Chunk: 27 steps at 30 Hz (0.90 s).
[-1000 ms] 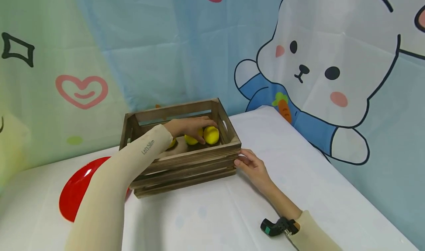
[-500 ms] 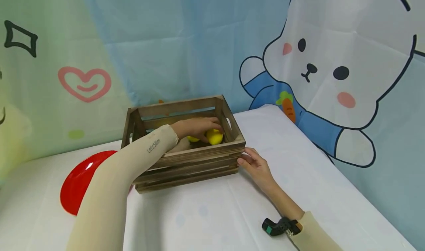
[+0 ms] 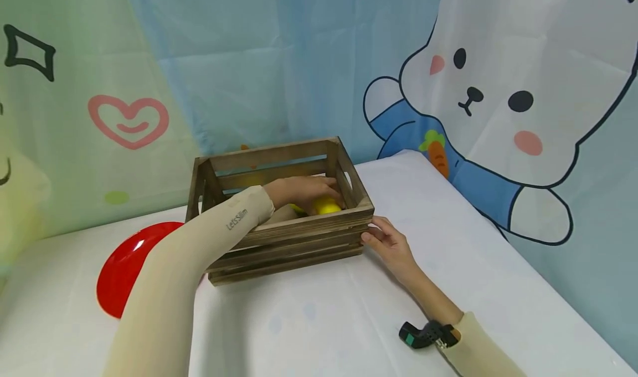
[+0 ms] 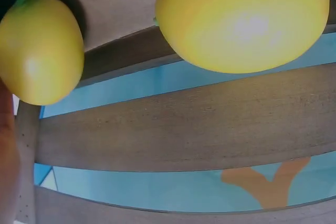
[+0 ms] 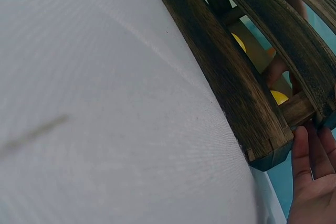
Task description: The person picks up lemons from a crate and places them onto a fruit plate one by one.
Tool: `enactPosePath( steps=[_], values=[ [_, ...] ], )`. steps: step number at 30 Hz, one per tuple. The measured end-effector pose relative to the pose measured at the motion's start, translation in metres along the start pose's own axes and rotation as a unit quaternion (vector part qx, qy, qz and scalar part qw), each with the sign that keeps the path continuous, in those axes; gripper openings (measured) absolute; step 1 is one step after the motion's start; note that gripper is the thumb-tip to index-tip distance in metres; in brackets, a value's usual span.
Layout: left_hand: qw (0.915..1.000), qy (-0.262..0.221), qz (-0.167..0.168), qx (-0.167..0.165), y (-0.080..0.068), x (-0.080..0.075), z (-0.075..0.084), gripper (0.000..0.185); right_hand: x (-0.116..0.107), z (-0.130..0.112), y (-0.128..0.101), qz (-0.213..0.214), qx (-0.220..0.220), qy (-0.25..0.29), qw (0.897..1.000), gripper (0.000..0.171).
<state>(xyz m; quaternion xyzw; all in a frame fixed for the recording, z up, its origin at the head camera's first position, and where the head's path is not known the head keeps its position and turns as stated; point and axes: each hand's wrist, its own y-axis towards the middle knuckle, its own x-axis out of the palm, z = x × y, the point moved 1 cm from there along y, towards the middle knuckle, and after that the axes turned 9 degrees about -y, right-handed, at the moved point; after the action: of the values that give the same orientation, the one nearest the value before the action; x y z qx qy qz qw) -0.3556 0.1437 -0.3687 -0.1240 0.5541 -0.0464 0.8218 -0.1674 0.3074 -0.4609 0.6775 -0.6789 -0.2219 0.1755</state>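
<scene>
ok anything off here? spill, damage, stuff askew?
Nothing stands out. The wooden crate sits flat on the white table, its slats look intact. The left hand is inside on a lemon; the right hand rests against the crate's corner. No spill.

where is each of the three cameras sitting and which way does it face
Head: worn on the head, looks forward and down at the wooden crate on the white table; shows both sleeved arms, the left hand inside the crate on a yellow fruit, the right hand at the crate's corner.
Left wrist: inside the crate, faces its slats with two yellow fruits close up; a sliver of finger at the left edge.
Right wrist: low over the table, faces the crate's outer corner; right fingers show.
Shared: all three see the crate and yellow fruit.
</scene>
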Motion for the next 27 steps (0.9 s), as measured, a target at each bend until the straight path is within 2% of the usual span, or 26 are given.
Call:
enactPosePath(
  steps=[5, 9, 12, 19, 23, 27],
  values=[
    [0.9992, -0.031, -0.022, 0.015, 0.001, 0.000, 0.003, 0.050, -0.001, 0.000, 0.001, -0.006, -0.001, 0.000, 1.000, 0.049],
    [0.9990, -0.023, -0.022, 0.031, 0.002, 0.001, 0.004, 0.048, -0.002, -0.001, 0.001, -0.002, 0.000, -0.007, 1.000, 0.049],
    [0.9992, -0.016, -0.023, 0.029, 0.003, -0.001, 0.005, 0.049, -0.002, -0.002, 0.001, 0.000, 0.001, -0.007, 1.000, 0.050],
    [0.9995, 0.005, 0.008, 0.029, 0.006, -0.007, 0.007, 0.053, -0.004, -0.004, 0.002, 0.008, 0.004, 0.000, 1.000, 0.046],
    [0.9995, 0.000, 0.011, 0.030, 0.004, -0.008, 0.006, 0.053, -0.003, -0.004, 0.001, 0.009, 0.016, -0.003, 1.000, 0.046],
    [0.9993, -0.012, 0.031, 0.015, 0.001, -0.010, 0.001, 0.052, -0.001, -0.004, 0.001, 0.003, 0.016, -0.006, 1.000, 0.048]
  ],
)
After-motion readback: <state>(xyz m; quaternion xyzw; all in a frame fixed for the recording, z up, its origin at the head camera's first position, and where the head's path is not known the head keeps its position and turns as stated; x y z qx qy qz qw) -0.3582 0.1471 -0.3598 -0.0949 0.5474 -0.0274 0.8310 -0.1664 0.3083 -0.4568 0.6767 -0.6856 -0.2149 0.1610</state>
